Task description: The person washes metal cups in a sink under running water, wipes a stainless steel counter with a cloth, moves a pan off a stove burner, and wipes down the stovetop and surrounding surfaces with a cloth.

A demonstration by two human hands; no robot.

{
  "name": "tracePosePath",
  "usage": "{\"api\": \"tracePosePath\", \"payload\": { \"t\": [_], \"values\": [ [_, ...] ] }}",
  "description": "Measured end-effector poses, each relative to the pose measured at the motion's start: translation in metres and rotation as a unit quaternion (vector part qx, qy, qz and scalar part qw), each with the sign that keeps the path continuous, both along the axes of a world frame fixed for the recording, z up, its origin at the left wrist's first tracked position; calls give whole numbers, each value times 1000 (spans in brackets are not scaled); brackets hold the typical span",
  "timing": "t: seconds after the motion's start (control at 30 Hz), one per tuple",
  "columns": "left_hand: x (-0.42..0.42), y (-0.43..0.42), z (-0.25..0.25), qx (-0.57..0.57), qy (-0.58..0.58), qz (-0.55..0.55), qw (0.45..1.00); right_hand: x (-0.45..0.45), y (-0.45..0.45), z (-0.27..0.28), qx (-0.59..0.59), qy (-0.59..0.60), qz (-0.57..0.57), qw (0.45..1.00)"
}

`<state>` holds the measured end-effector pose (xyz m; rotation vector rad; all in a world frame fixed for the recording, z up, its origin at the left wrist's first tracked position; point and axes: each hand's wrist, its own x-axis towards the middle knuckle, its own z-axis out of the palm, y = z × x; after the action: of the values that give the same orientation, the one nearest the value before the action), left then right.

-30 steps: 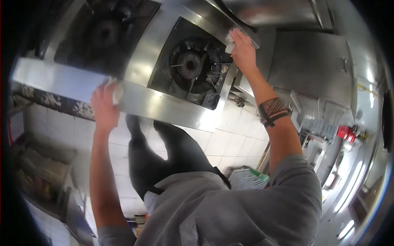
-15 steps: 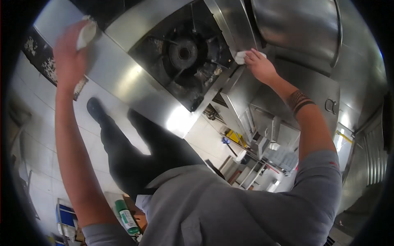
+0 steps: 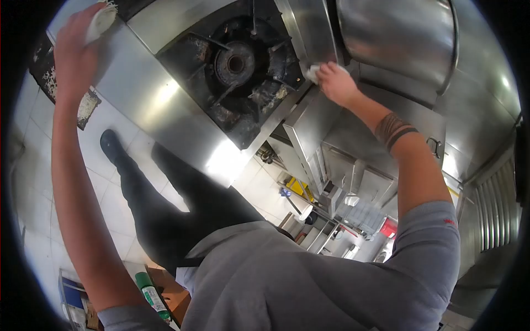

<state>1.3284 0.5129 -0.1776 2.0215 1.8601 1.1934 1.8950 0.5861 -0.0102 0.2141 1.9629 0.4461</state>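
Note:
At the upper left, my left hand (image 3: 76,55) is closed around a white, bunched cloth (image 3: 101,23) over the steel front ledge (image 3: 143,94) of the stove. My right hand (image 3: 337,84) presses a folded white cloth (image 3: 313,73) onto the steel strip along the right side of the burner. Between the two hands lies a blackened burner grate (image 3: 234,63) with a round burner in its centre and burnt residue around it. The fingers of my left hand are partly hidden behind its cloth.
A large steel pot (image 3: 395,38) stands beyond my right hand. Below it is a steel cabinet door (image 3: 386,121) with a handle. A dark crusted plate (image 3: 85,107) sits near my left wrist. On the lower left is a green-capped container (image 3: 150,292).
The whole view has shifted, so the stove appears farther left. My left hand has slid forward with its cloth. My right hand stays at about the same spot beside the burner.

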Motion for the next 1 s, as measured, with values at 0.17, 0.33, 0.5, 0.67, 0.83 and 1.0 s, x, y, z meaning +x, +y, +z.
{"api": "tracePosePath", "payload": {
  "t": [0.17,0.33,0.5,0.67,0.83,1.0],
  "values": [
    [1,-1,2,-35,22,28,999,-92,87,-19,97,213,-75,969],
    [1,0,3,-11,26,10,1000,-132,130,-52,118,280,52,951],
    [-5,-3,4,-34,12,-3,999,-26,15,-25,51,29,10,998],
    [-1,-1,9,-3,14,13,1000,-60,57,-25,44,74,20,996],
    [2,-1,6,-22,13,13,1000,-137,109,-30,77,281,64,954],
    [-1,-3,7,-22,17,3,1000,-29,22,-41,94,55,-23,994]
  ]
}}
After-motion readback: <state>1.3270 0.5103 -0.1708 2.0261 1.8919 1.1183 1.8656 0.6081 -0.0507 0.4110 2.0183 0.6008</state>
